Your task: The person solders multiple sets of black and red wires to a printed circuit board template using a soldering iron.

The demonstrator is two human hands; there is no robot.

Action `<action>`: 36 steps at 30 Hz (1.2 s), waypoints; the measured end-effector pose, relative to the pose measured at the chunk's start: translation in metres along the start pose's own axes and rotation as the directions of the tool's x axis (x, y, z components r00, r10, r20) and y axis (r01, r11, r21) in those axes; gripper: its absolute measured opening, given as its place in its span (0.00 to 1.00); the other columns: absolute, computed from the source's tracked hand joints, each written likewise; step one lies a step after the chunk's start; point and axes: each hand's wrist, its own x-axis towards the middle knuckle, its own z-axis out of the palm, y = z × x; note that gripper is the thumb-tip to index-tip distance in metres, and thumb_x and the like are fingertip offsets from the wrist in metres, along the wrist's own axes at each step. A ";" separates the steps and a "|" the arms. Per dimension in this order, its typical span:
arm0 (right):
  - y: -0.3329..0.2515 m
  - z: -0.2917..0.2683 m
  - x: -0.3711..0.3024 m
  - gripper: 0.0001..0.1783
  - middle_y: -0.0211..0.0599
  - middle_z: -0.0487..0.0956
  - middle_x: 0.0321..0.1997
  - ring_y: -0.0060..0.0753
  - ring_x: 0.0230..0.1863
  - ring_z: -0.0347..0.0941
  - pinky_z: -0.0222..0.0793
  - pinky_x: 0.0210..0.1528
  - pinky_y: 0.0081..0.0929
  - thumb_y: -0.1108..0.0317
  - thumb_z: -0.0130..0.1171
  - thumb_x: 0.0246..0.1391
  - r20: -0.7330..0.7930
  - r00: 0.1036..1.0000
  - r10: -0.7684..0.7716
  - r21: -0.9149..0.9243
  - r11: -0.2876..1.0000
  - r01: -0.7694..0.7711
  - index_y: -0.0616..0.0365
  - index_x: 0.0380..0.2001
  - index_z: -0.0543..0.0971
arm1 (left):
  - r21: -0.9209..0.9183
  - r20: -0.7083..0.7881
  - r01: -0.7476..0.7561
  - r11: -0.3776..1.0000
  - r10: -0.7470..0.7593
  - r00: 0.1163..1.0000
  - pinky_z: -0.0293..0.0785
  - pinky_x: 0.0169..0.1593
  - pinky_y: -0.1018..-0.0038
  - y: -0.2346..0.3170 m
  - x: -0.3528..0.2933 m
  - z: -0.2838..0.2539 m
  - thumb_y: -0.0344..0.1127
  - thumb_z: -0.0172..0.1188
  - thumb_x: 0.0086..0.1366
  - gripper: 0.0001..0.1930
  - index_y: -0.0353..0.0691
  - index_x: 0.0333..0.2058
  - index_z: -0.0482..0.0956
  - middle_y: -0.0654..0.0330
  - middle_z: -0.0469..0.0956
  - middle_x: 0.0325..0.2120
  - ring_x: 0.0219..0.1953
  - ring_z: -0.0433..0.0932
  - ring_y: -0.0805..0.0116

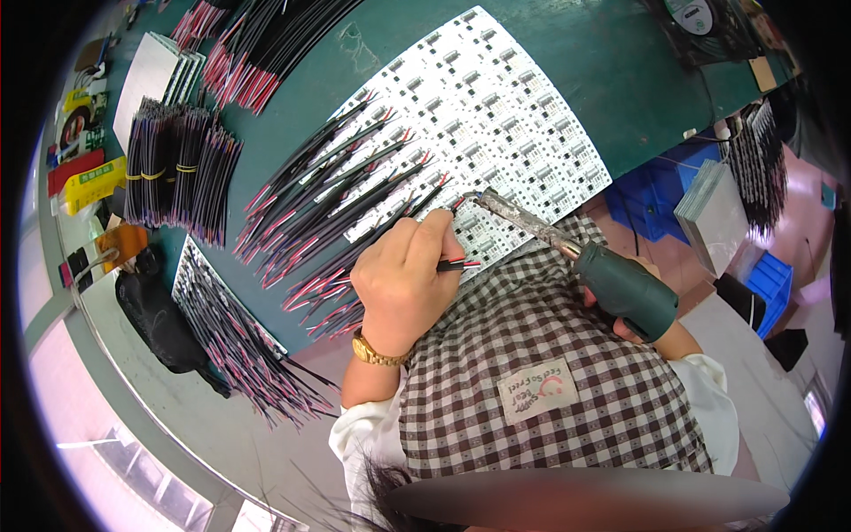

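Observation:
A white circuit board panel [496,124], covered with small dark components, lies on the green table. My left hand [401,275] is closed on a short black wire [455,265] over the panel's near left part. Its fingertips pinch close to the panel, beside a wire end. My right hand [631,332] wraps round the dark green handle of a soldering iron [628,293]. The iron's worn metal tip reaches down to the panel just right of my left fingertips. Rows of black wires [328,191] with red and white ends trail leftward off the panel.
Bundled black wires [173,173] stand at the left, below stacked white panels [158,84]. More loose wires [275,44] lie at the far left. A wired panel [239,328] rests at the near left. Blue bins [651,199] and stacked boards [712,213] sit at the right.

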 end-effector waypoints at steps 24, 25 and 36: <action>-0.028 -0.003 0.003 0.40 0.33 0.79 0.30 0.30 0.31 0.76 0.70 0.33 0.25 0.34 0.65 0.41 -0.024 0.899 0.438 0.459 0.803 -0.379 0.64 0.41 0.77 | 0.026 0.119 -0.001 1.000 -0.002 0.993 0.65 0.19 0.73 0.003 0.005 -0.006 0.27 0.65 0.42 0.17 0.43 0.35 0.77 0.63 0.68 0.22 0.17 0.70 0.68; -0.028 -0.004 0.003 0.40 0.33 0.79 0.31 0.30 0.30 0.76 0.70 0.32 0.25 0.35 0.65 0.41 -0.010 0.901 0.433 0.460 0.802 -0.380 0.64 0.41 0.77 | 0.038 0.136 -0.010 0.999 0.005 0.991 0.66 0.20 0.73 0.003 0.006 -0.006 0.27 0.64 0.44 0.16 0.43 0.35 0.77 0.63 0.68 0.24 0.18 0.70 0.68; -0.016 -0.003 -0.008 0.36 0.40 0.80 0.41 0.36 0.39 0.79 0.73 0.41 0.26 0.40 0.67 0.45 0.021 0.970 0.242 0.385 0.894 -0.231 0.63 0.44 0.78 | -0.076 0.198 0.026 0.997 -0.010 0.980 0.71 0.24 0.76 -0.005 0.016 -0.008 0.12 0.55 0.40 0.21 0.42 0.34 0.78 0.63 0.77 0.29 0.24 0.77 0.69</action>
